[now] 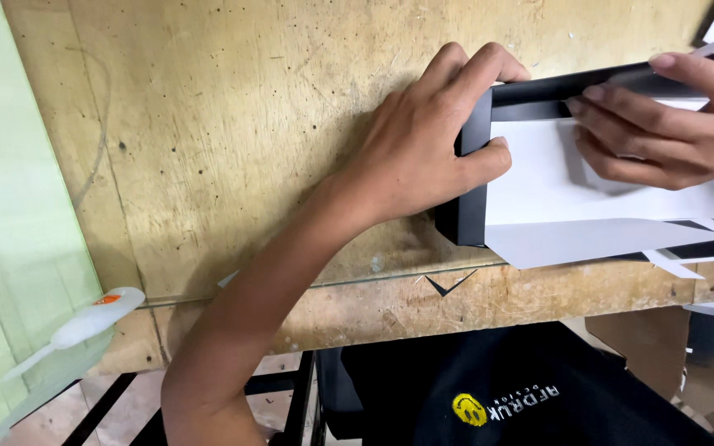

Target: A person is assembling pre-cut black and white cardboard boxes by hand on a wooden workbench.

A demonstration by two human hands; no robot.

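Worn plywood tabletop [233,140], pale and pitted, with a sheet of clear glass over it, fills most of my view; a green panel [10,206] stands at nine o'clock. At seven o'clock a white plastic glue bottle with an orange cap [84,324] lies on the glass edge. My left hand [427,157] is closed on the near corner of a flat black box with white paper lining [539,177], at three o'clock, thumb on the paper, fingers over the black rim. My right hand [663,124] presses flat fingers on the lining by the top wall, gripping nothing that I can see. I judge the lining is being smoothed into place. Next calls for firm, even pressure along the fold. White paper offcuts [671,263] lie at four o'clock.
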